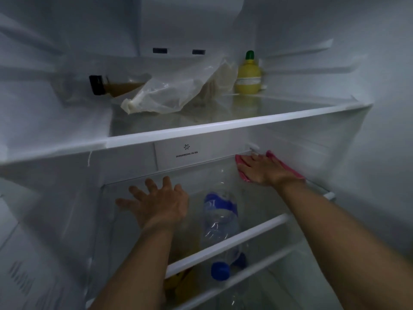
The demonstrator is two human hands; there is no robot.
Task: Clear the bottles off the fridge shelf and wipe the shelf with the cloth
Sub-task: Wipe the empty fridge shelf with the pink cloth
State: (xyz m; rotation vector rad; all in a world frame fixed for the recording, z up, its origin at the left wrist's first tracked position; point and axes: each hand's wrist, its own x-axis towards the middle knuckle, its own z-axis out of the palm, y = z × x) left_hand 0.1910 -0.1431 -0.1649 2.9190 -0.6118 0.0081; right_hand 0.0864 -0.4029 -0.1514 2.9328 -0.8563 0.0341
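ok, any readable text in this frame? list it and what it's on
"DEODORIZING FILTER", under a dotted icon: filter panel on the back wall.
Yellow bottle: label too blurred to read.
Water bottle: blue label, unreadable.
Sticker at lower left: blurred lines, unreadable.

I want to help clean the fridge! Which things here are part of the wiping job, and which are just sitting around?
For the job:
pink cloth under the right hand
left hand
glass shelf
water bottle seen below the glass

Just sitting around, upper shelf:
lemon juice bottle
plastic bag
brown bottle
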